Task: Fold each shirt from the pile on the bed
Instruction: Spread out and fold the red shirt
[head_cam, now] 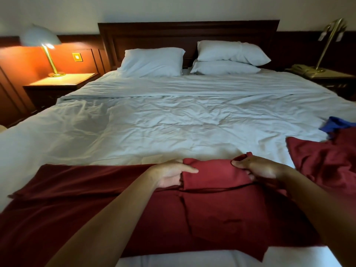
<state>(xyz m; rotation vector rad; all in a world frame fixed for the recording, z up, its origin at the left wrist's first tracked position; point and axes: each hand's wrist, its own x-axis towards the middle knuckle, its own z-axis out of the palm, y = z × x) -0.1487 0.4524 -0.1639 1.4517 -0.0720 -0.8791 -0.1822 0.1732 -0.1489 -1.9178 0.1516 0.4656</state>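
A dark red shirt (215, 174) lies partly folded at the near edge of the bed, on top of a dark red bed runner (77, 189). My left hand (171, 174) grips the folded shirt's left edge, thumb on top and fingers underneath. My right hand (258, 168) pinches its right edge the same way. The folded part is lifted slightly above the rest of the shirt (227, 214), which lies flat below. At the right sits the pile: another dark red shirt (323, 160) with a blue garment (333, 125) behind it.
The bed (173, 120) has a wrinkled white duvet and three white pillows (152, 61) at a dark wooden headboard. A lit lamp (46, 49) stands on the left nightstand. A brass lamp (327, 43) and a telephone stand on the right nightstand.
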